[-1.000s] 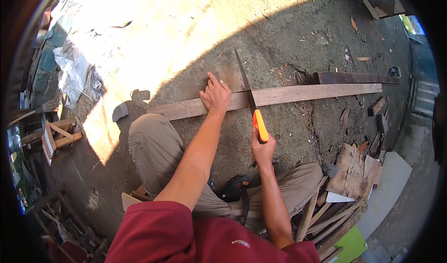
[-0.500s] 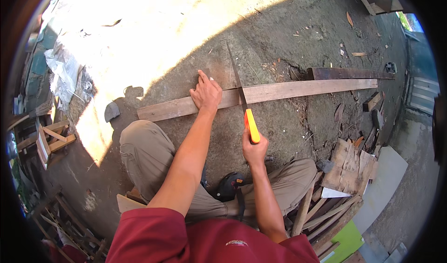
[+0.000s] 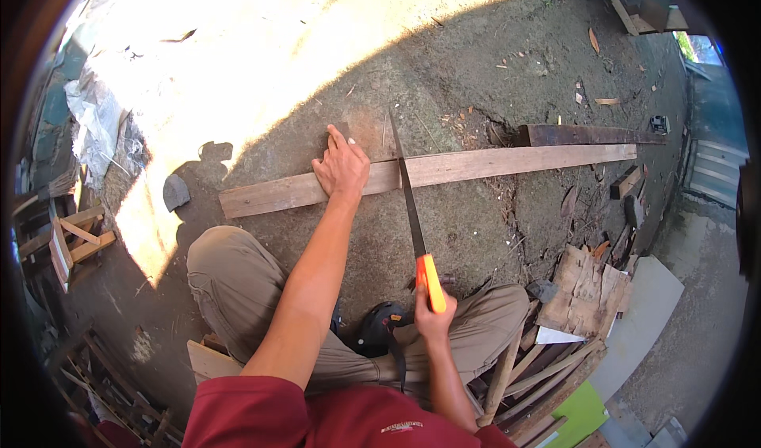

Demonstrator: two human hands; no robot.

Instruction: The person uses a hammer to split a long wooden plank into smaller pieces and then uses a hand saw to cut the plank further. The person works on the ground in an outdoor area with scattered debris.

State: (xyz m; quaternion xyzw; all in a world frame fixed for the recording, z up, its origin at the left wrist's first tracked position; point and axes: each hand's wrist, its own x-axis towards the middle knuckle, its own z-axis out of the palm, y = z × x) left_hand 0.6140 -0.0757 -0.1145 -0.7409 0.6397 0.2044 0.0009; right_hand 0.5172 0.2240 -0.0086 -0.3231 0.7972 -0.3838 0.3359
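While the left hand (image 3: 342, 168) stays spread flat on the plank (image 3: 428, 172), pressing it to the dirt ground (image 3: 476, 67), the right hand (image 3: 432, 317) has drawn back toward the body since half a second ago, and the handsaw (image 3: 408, 194) has come with it. More blade now lies on the near side of the board, which reads as the pull half of a sawing stroke, so the cut appears to be under way rather than finished. The right grip is closed tight round the saw's orange-and-yellow handle (image 3: 430, 281); the left holds nothing, only bearing down with open fingers.

Just beyond that right grip the blade crosses the plank, immediately right of the pressing hand. The board is long, narrow and pale, unbroken along its length (how deep the kerf goes is too small to tell). A darker, rusty-looking strip (image 3: 594, 135) lies just beyond its far right end.
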